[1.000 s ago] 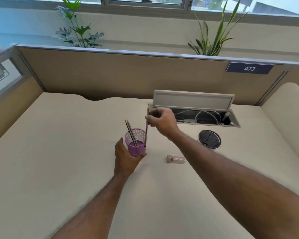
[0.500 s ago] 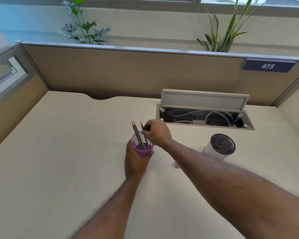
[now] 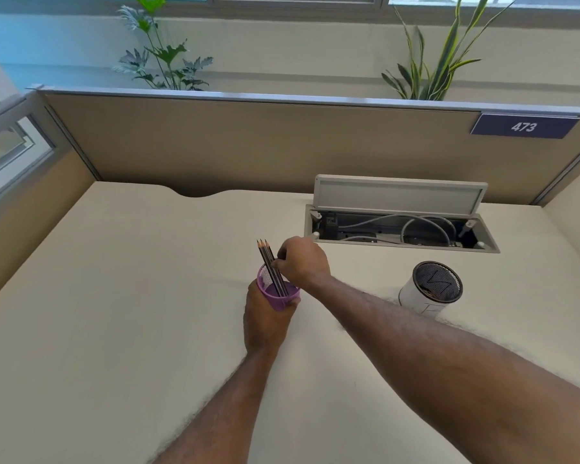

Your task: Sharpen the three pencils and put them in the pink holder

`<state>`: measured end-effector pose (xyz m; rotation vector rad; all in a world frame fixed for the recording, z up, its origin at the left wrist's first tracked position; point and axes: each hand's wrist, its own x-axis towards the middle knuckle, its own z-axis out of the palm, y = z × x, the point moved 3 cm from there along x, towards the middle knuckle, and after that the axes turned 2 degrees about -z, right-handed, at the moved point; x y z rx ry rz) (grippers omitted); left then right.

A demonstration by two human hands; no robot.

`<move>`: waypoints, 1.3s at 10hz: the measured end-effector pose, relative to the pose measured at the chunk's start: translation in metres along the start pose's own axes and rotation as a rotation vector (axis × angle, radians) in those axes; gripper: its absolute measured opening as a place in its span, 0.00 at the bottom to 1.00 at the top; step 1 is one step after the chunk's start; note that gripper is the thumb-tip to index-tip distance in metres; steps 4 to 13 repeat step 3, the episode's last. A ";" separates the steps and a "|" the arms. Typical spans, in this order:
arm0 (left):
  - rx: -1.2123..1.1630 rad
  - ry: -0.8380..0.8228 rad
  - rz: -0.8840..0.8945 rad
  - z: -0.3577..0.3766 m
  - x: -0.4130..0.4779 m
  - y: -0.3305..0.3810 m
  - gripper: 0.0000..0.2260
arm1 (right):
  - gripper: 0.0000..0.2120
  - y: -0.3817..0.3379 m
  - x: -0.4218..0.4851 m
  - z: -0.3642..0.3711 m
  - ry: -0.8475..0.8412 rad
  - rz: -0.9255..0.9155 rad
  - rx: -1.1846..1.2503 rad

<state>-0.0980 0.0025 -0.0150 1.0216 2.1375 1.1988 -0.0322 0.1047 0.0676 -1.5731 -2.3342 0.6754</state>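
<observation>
- Fingers (image 3: 279,261) of the right hand (image 3: 303,264) are curled, their tips pinching the pencils (image 3: 269,262) partway up the shafts, just above the rim of the pink holder (image 3: 277,296)
- Pencils, three and dark, stand bunched together in the pink holder, leaning up and to the left with sharpened points uppermost
- Left hand (image 3: 265,324) wraps the pink holder from the near side, thumb against its right wall; whether its base rests on the surface (image 3: 114,296) cannot be told
- To the right, well apart, a white cylindrical container (image 3: 422,296) with a dark mesh top stands on the surface
- Beyond the hands lies an open cable hatch (image 3: 482,241), its lid (image 3: 399,194) tilted up, grey cables inside
- Behind it rises a tan partition (image 3: 248,145) bearing a number plate (image 3: 523,126) reading 473, with two plants (image 3: 163,61) above
</observation>
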 end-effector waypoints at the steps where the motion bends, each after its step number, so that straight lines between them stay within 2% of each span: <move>1: -0.020 -0.010 -0.018 0.001 0.001 -0.001 0.41 | 0.10 0.005 -0.007 -0.007 0.037 -0.006 0.013; 3: 0.078 -0.005 -0.055 -0.004 -0.010 -0.003 0.49 | 0.10 0.037 -0.038 -0.030 0.135 0.032 0.098; 13: 0.078 -0.005 -0.055 -0.004 -0.010 -0.003 0.49 | 0.10 0.037 -0.038 -0.030 0.135 0.032 0.098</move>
